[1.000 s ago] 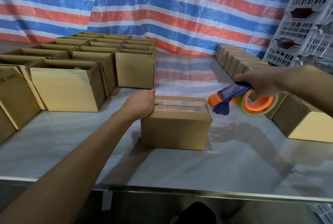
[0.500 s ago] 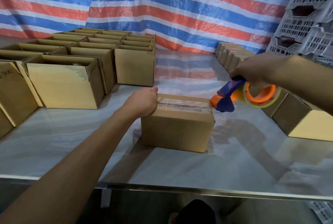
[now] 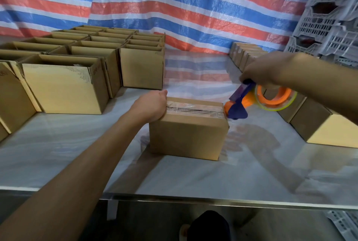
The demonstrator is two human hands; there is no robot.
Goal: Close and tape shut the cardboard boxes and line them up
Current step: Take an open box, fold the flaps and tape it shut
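Observation:
A closed cardboard box (image 3: 187, 137) stands in the middle of the table, with a strip of clear tape (image 3: 193, 109) along its top seam. My left hand (image 3: 152, 106) grips the box's top left edge. My right hand (image 3: 265, 70) holds a tape dispenser (image 3: 257, 100) with a blue handle and an orange roll core. The dispenser's blue end touches the box's top right edge. A row of closed boxes (image 3: 310, 122) runs along the right side, partly hidden by my right arm.
Several open cardboard boxes (image 3: 64, 87) fill the left and back left of the white table (image 3: 174, 173). Grey plastic crates (image 3: 329, 18) are stacked at the back right. A striped tarp (image 3: 174, 4) hangs behind. The table's metal front edge (image 3: 213, 201) runs near me.
My right hand has lifted and tilted the dispenser, bringing its blue end down against the box's right edge. My left hand stays on the box.

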